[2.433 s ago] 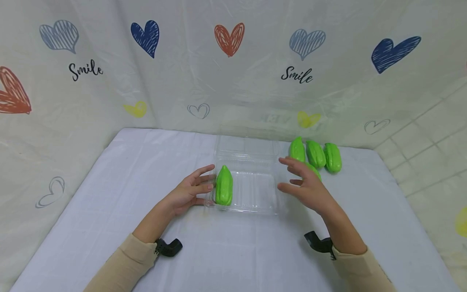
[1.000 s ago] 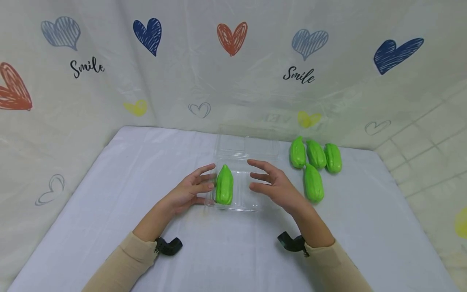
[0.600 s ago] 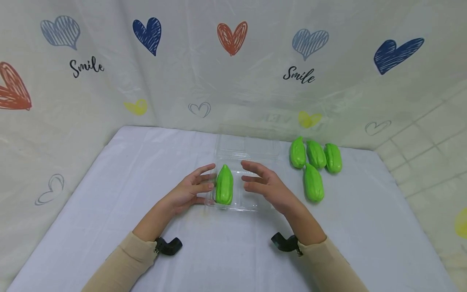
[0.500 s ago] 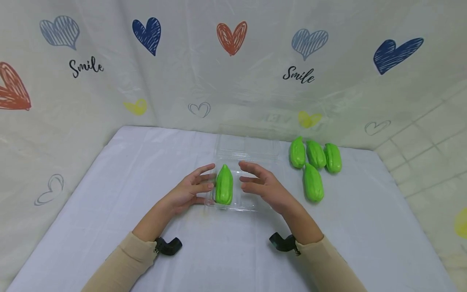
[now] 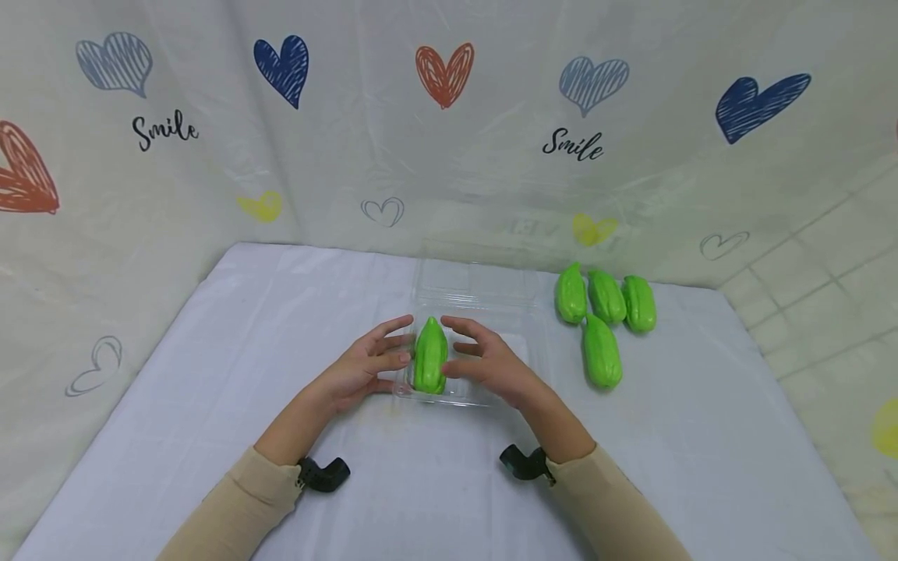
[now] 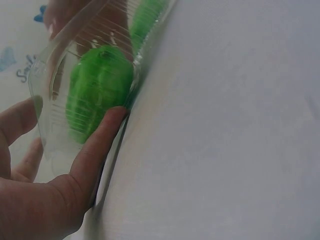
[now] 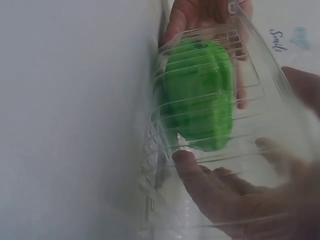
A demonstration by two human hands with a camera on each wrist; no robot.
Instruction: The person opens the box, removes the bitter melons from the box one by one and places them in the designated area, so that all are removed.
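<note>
In the head view, a clear plastic clamshell box (image 5: 491, 399) lies on the table, its lid (image 5: 473, 280) folded back. A glossy green ridged fruit with a pointed tip, like a star fruit (image 5: 429, 358), sits inside along the left wall. My left hand (image 5: 358, 366) rests against that wall from outside, fingers spread; the left wrist view shows its thumb (image 6: 102, 145) on the plastic. My right hand (image 5: 491, 362) reaches over the box with loosely bent fingers, its thumb tip at the fruit's right side. Whether it touches the fruit I cannot tell.
To the box's right lie several more green fruits: a row at the back, including one (image 5: 607, 296), and a single one (image 5: 602, 352) in front. A white cloth (image 5: 421, 499) covers the table. Behind hangs a curtain (image 5: 337, 140) printed with hearts.
My right hand has moved left from beside the loose fruits, over the box, to the fruit inside. My left hand, the box and the fruits have stayed in place.
</note>
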